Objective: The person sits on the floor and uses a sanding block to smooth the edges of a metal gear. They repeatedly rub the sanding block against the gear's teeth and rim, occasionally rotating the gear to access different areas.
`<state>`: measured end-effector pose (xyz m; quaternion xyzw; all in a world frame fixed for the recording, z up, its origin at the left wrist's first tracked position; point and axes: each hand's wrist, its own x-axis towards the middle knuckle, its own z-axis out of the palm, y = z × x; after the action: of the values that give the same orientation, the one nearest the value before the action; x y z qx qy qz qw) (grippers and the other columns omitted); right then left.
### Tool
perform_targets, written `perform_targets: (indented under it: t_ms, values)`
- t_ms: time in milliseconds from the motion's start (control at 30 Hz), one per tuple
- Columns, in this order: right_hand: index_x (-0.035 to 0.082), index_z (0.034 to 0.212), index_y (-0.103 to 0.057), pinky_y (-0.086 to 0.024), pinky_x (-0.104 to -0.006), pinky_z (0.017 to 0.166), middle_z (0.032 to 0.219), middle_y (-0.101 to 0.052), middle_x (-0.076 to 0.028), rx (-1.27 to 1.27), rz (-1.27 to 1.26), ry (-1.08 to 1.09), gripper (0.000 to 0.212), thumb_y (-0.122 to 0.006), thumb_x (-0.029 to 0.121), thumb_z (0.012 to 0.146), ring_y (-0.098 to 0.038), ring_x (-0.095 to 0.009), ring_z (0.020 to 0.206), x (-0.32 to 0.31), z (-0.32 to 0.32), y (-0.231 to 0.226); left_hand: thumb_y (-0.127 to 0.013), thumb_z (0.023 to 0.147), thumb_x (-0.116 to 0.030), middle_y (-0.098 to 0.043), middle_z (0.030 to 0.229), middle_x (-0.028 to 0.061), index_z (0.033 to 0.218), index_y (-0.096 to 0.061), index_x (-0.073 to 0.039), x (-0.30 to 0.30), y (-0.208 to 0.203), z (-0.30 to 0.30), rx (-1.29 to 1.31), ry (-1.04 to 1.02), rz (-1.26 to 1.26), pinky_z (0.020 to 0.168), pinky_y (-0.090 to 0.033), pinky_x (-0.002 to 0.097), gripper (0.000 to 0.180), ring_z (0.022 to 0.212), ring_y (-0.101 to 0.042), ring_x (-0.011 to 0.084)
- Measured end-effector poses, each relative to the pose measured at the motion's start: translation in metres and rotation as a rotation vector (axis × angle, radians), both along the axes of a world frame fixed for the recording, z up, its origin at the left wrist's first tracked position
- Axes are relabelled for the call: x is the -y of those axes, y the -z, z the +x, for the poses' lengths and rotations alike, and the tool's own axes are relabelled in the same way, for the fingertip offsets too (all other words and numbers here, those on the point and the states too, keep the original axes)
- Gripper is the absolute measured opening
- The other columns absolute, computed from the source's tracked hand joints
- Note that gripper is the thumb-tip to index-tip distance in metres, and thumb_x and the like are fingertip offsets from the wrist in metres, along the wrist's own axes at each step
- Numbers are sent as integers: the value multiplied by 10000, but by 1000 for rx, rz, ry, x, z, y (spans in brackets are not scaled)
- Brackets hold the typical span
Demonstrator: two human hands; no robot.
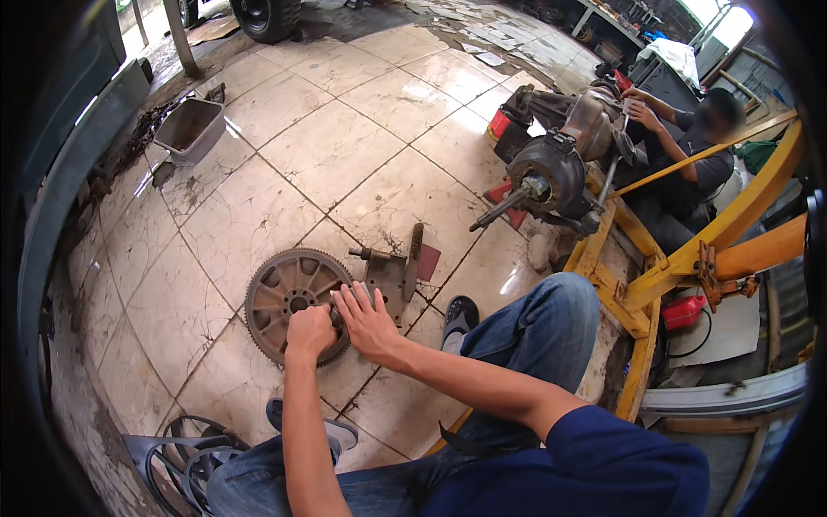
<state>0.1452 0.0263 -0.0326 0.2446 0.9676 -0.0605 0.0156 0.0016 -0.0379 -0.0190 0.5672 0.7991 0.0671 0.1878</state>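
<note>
A flywheel with a toothed rim and a rusty, spoked-looking face lies flat on the tiled floor in front of me. Over its right side, my left hand is closed in a fist around something mostly hidden; a small dark metal end shows beside the knuckles. My right hand rests right next to it, fingers stretched out flat, at the flywheel's right rim. Just beyond that hand are a dark metal plate with a cylindrical piece on top, a long worn metal bar and a reddish-brown square piece.
A grey tub stands at the far left. On the right, a large axle assembly sits by a yellow metal frame, with another person working behind it. Black curved parts lie at lower left.
</note>
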Motion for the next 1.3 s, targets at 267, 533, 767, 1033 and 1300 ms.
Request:
perform_targets:
  t_ms: [267, 533, 767, 1033, 1300]
  values:
    - [20, 1504, -277, -259, -615, 1101, 1543, -297, -192, 126, -18, -59, 628, -456, 221, 936, -255, -380, 1435, -22, -12, -9, -629, 745, -116, -701, 826, 198, 920, -690, -57, -5, 4, -2, -6, -18, -4, 718, -561, 455, 194, 778, -695, 363]
    - [7, 1516, -237, -264, -614, 1099, 1549, -285, -206, 211, -41, -97, 654, -455, 216, 935, -264, -387, 1435, -26, -14, -11, -596, 753, -110, -697, 848, 219, 1015, -704, -67, -4, 3, -1, 31, -5, -9, 755, -559, 465, 287, 814, -691, 379]
    - [10, 1511, -247, -310, -607, 1068, 1529, -324, -199, 69, 56, -109, 692, -512, 213, 904, -295, -386, 1415, -17, 2, 0, -597, 757, -111, -694, 868, 230, 1015, -703, -74, -7, -12, 6, 56, -61, -63, 773, -555, 471, 281, 833, -688, 384]
    - [-8, 1499, -264, -312, -607, 1067, 1523, -321, -215, 51, 30, -52, 673, -504, 192, 904, -301, -390, 1412, -2, 1, 4, -613, 733, -99, -692, 875, 239, 1013, -695, -47, -4, -5, 2, 69, -34, -74, 794, -550, 481, 297, 845, -685, 394]
    - [-8, 1506, -254, -304, -598, 1080, 1529, -308, -226, 138, -28, -49, 659, -488, 181, 919, -255, -370, 1443, -6, 4, -3, -592, 767, -125, -706, 900, 204, 1019, -698, -64, 2, 0, 6, 69, -11, -80, 797, -558, 469, 281, 859, -692, 373]
